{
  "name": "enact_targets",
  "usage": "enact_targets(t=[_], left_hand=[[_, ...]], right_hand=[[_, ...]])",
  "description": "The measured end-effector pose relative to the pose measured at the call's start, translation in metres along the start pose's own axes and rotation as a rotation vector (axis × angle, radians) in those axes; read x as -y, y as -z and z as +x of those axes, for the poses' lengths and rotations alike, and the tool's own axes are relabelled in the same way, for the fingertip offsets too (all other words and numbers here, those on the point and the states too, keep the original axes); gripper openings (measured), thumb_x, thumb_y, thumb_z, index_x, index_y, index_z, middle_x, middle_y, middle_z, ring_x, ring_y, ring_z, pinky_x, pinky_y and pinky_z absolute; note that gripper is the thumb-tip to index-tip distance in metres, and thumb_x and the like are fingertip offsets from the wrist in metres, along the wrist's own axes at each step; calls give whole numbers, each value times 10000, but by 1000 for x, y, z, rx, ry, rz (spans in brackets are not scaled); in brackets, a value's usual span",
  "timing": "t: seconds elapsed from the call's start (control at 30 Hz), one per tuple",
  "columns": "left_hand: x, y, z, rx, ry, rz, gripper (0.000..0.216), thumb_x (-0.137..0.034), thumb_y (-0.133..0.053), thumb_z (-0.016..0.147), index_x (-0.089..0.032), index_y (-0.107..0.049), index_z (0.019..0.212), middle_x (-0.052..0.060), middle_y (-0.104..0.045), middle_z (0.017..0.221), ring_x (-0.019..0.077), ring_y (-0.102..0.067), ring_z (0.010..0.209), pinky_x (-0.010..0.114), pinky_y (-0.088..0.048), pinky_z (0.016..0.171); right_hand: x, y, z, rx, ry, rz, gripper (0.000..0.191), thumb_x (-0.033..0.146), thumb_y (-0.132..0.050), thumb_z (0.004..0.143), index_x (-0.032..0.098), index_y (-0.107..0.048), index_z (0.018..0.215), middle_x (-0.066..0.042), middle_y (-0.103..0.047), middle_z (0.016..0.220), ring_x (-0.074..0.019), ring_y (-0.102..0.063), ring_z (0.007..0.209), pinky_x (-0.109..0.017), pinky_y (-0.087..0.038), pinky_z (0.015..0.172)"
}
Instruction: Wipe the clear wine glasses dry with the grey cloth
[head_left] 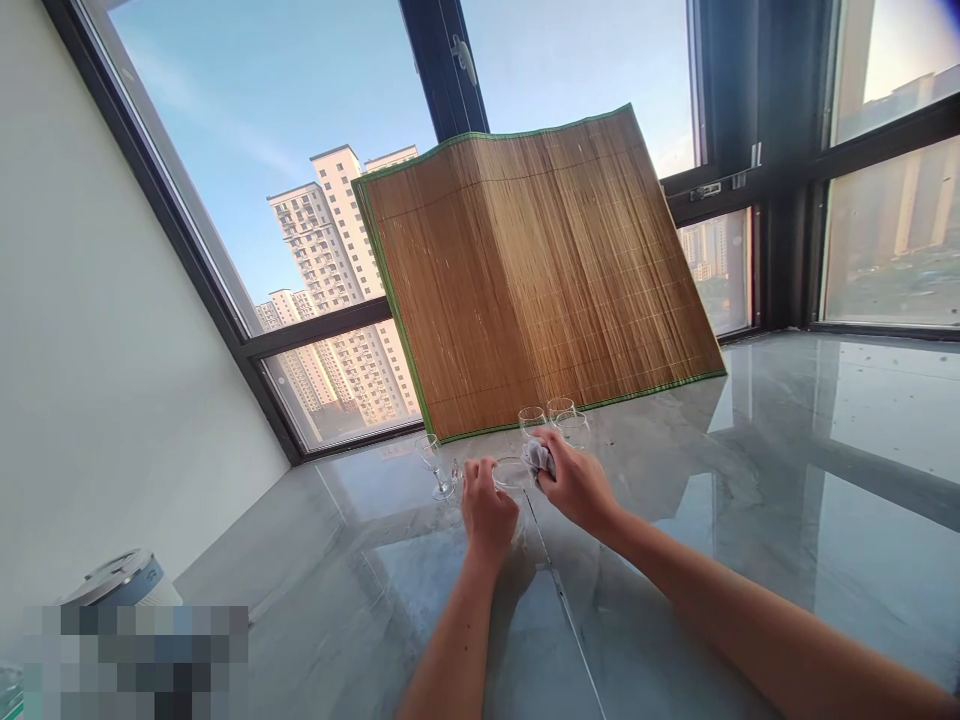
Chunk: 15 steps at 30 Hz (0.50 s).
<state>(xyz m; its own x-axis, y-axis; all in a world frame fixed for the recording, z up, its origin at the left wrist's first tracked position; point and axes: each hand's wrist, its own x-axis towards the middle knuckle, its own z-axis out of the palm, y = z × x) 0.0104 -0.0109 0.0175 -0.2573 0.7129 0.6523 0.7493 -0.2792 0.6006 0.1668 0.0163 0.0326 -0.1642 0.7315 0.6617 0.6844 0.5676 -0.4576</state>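
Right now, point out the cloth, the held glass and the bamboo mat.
cloth (538, 458): head view, on the bunched grey fabric.
held glass (511, 474): head view, on the clear bowl near its rim.
bamboo mat (540, 270): head view, on the middle of its slats.

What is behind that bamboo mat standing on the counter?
Behind the bamboo mat stand the window's dark frame and glass, with tower blocks and sky showing past its edges. The lower sill and whatever lies straight behind the mat are covered.
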Motion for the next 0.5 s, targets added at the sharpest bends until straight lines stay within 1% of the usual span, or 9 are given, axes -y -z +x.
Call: enact_targets(t=[0.1, 0.23, 0.3, 0.5], left_hand=[[0, -2, -1, 8, 5, 88, 471, 60, -407, 640, -230, -570, 974, 59, -507, 960, 217, -533, 945, 301, -408, 843], [0, -3, 1, -34, -21, 175, 501, 56, -395, 668, -201, -536, 1073, 68, -513, 1017, 207, -544, 973, 298, -422, 841], [-1, -1, 2, -44, -46, 217, 499, 52, -394, 688, -195, -538, 1097, 74, -514, 1021, 211, -547, 968, 300, -425, 824], [-2, 5, 4, -33, -119, 360, 476, 50, -383, 737, -207, -594, 1078, 74, -508, 971, 215, -533, 911, 299, -414, 763]], right_hand=[[-3, -3, 0, 54, -19, -42, 523, 161, -486, 769, 222, -448, 1287, -39, -709, 914, -194, -615, 699, -258, -290, 582], [-6, -8, -1, 157, -28, -136, 608, 162, -506, 751, 218, -411, 1350, -34, -703, 800, -195, -594, 633, -267, -216, 551], [-6, -9, -1, 197, -24, -126, 639, 155, -511, 737, 218, -402, 1363, -27, -697, 769, -196, -592, 629, -268, -206, 550], [-4, -5, -1, 136, -34, 27, 615, 152, -510, 735, 231, -419, 1339, -15, -689, 830, -179, -585, 668, -250, -256, 577]])
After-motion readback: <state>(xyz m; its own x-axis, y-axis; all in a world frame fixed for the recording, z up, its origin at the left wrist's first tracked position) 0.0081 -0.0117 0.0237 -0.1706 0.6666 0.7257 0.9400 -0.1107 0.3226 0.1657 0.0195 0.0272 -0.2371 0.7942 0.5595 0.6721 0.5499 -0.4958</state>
